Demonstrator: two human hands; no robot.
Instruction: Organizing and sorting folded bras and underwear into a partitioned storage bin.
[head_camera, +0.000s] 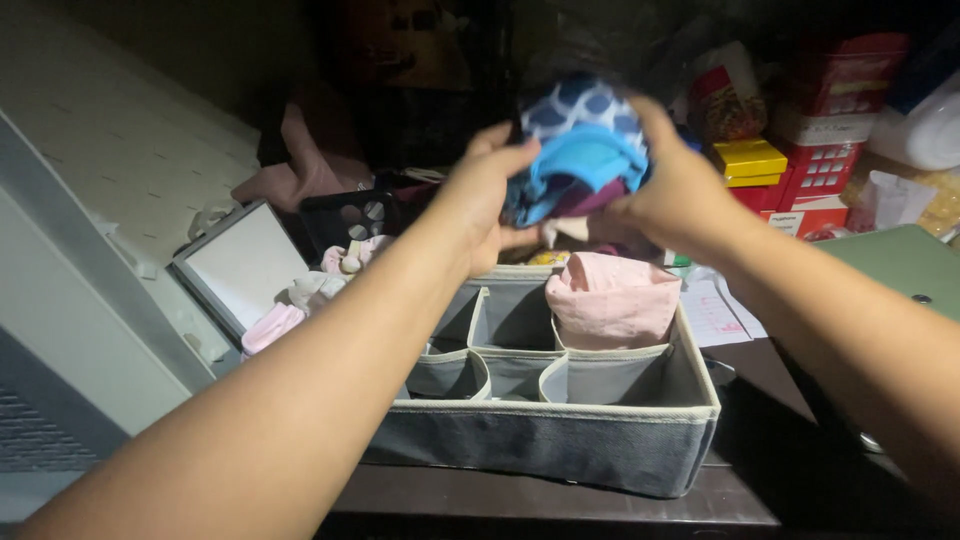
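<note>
Hands, left (487, 205) and right (672, 195), grasp a blue patterned cloth bundle (580, 150) above the grey divided organizer (560, 440) (pink folded cloth (612, 300) already in one compartment); folding under way.

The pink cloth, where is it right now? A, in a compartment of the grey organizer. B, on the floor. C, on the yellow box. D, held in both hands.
A: the pink cloth sits in a back-right compartment of the grey organizer, while the left hand and right hand hold a blue bundle above it.
</note>
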